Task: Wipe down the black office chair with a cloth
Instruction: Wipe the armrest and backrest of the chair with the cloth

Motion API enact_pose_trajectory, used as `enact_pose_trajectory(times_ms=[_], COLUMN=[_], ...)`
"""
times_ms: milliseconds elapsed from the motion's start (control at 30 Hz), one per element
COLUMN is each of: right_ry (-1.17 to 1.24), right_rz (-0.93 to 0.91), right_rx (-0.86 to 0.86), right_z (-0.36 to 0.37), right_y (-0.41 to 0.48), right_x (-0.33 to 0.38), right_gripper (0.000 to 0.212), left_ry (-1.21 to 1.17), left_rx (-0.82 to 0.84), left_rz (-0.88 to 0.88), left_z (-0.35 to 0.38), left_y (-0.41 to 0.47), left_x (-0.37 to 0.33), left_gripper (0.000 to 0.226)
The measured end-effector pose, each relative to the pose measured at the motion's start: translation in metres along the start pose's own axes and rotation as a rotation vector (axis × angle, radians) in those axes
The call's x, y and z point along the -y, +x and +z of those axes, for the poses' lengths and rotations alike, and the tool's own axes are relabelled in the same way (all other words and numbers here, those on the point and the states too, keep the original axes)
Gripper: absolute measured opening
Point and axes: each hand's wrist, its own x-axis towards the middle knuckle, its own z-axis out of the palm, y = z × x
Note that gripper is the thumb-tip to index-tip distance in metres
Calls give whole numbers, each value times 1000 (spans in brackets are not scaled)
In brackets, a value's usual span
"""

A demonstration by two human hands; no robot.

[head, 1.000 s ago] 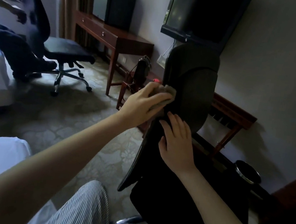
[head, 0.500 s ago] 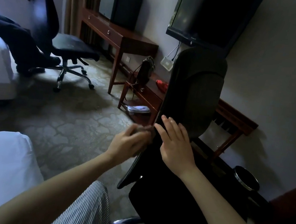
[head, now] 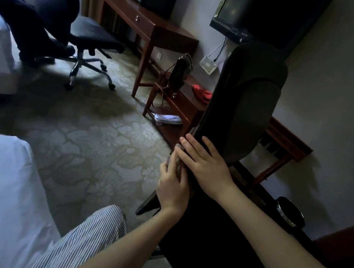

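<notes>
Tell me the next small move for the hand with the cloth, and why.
Probably slide the left hand down the backrest's left edge toward its lower tip. That hand grips the cloth against the edge, partway down, while the right hand lies flat on the backrest and steadies it. A bare stretch of edge lies just below the cloth.

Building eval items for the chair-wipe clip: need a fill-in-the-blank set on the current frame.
1. The left hand holds a ___ against the edge of the chair.
2. The right hand lies flat on the chair, holding ___.
3. The small item on the low table is coloured ___.
Missing: cloth; nothing; red.
</notes>
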Motion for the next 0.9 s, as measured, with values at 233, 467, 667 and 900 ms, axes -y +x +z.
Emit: enact_pose_trajectory(times_ms=[233,467,667,900], right_ry=[-51,-5,12,33], right_rz=[-59,-23,-15,35], right_rx=[-124,-250,-242,-236], right_z=[18,25,25,26], right_y=[3,6,6,6], right_x=[6,5,7,9], right_gripper=[36,28,25,48], left_ry=[82,-160,5,286], left_rx=[88,-16,-11,93], left_rz=[-365,-236,8,-3], left_z=[-2,8,10,2], left_y=[-6,-7,-18,-17], left_x=[79,26,16,80], left_gripper=[38,42,65,61])
